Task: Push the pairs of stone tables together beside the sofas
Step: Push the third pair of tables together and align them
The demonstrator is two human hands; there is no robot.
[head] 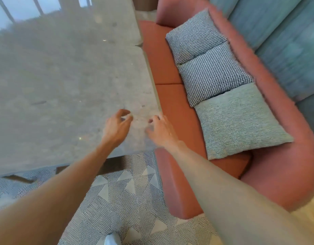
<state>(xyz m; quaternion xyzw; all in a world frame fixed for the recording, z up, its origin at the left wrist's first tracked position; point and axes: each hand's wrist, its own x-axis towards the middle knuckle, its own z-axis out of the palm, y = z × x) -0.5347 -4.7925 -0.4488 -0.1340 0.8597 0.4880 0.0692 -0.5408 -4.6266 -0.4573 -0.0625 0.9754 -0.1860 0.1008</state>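
Observation:
A near grey stone table [67,96] fills the left of the head view, its right edge running close along the terracotta sofa [172,106]. A second stone table [92,23] lies beyond it, and the seam between them shows as a notch at the right edge. My left hand [117,128] hovers over the near table's right front corner with fingers curled and apart, holding nothing. My right hand [160,129] is by that table's right edge, fingers spread, holding nothing. I cannot tell whether either hand touches the stone.
Three cushions lie along the sofa back: two houndstooth cushions [207,57] and a plain grey cushion [239,119]. A teal padded wall [280,39] rises behind. A striped patterned rug [128,200] covers the floor below, with a white shoe [112,238] at the bottom edge.

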